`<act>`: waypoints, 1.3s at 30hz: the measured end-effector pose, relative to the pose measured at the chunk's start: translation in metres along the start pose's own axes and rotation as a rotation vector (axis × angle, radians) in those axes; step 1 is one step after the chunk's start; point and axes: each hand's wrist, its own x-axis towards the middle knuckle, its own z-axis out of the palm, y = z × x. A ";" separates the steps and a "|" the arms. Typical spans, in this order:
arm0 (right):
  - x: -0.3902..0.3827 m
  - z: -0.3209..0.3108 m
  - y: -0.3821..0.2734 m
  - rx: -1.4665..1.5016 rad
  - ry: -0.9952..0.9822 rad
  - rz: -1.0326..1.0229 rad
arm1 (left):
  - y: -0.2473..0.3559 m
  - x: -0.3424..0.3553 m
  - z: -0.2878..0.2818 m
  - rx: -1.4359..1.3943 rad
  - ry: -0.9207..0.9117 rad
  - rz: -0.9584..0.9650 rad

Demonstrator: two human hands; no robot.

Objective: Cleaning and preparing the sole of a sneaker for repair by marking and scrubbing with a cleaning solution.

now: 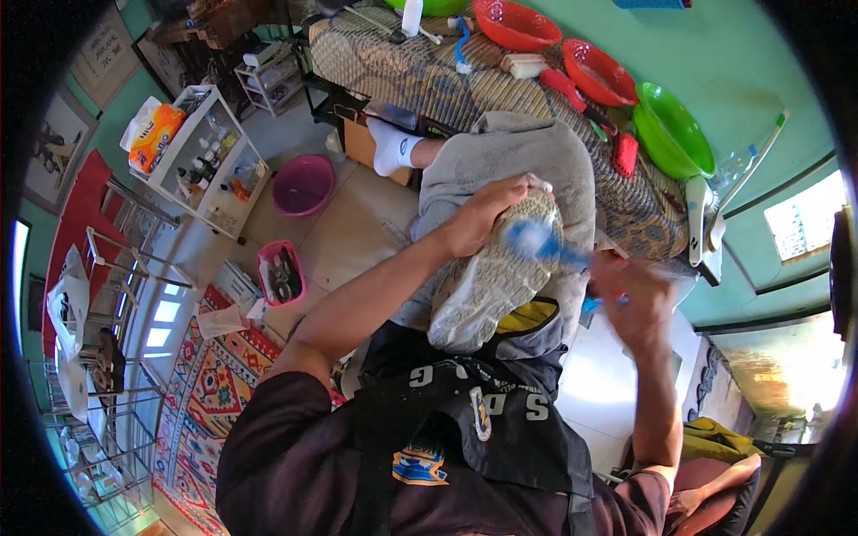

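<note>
A shoe point(487, 290) lies across my lap with its pale, lumpy sole turned up. My left hand point(487, 214) is closed around its upper end, fingers curled at the edge. A blue brush point(536, 241), smeared by motion, has its whitish bristles against the sole. Its handle runs right into my right hand point(636, 293), which is closed on it and blurred. Under the shoe, a grey towel point(514, 147) covers my legs. A patch of yellow lining point(529, 315) shows beside the shoe's lower end.
Ahead, a bench with a patterned cover point(357, 54) carries red basins point(517, 25), a green basin point(672, 132) and several brushes point(624, 156). A purple tub point(304, 186) and a pink basket point(281, 272) stand on the floor left, near a white shelf cart point(210, 161). Another person's arm point(719, 482) shows lower right.
</note>
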 end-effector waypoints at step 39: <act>-0.031 0.018 0.039 0.027 -0.201 -0.057 | 0.004 -0.014 -0.005 -0.314 0.241 -0.046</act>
